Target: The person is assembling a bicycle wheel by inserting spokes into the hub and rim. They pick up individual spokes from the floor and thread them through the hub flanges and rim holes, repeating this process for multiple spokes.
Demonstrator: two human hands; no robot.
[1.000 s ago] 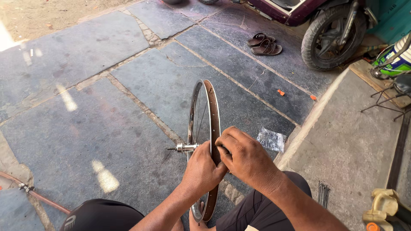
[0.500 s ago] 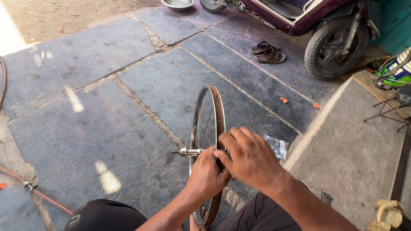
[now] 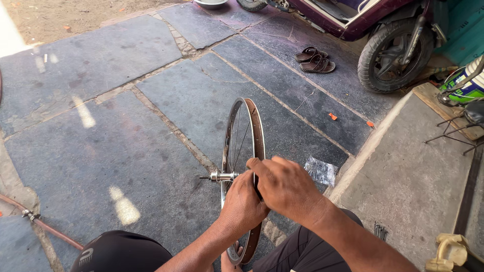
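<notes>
A bare bicycle wheel rim (image 3: 247, 126) with thin spokes stands upright on the stone paving between my knees. Its hub axle (image 3: 218, 177) sticks out to the left. My left hand (image 3: 242, 206) is closed around the rim and spokes just right of the hub. My right hand (image 3: 285, 187) lies over the rim's edge from the right, fingers curled onto it and partly covering the left hand. What the fingertips pinch is hidden.
A small clear plastic bag (image 3: 321, 171) lies right of the wheel by the raised concrete step (image 3: 403, 186). A parked scooter (image 3: 393, 45) and a pair of sandals (image 3: 315, 60) are beyond. A hose (image 3: 40, 224) runs at lower left. Loose spokes (image 3: 380, 230) lie on the step.
The view has shifted slightly, so wheel and hands sit lower and more central. Both hands stay on the rim near the hub; the right hand's fingers have shifted a little.
</notes>
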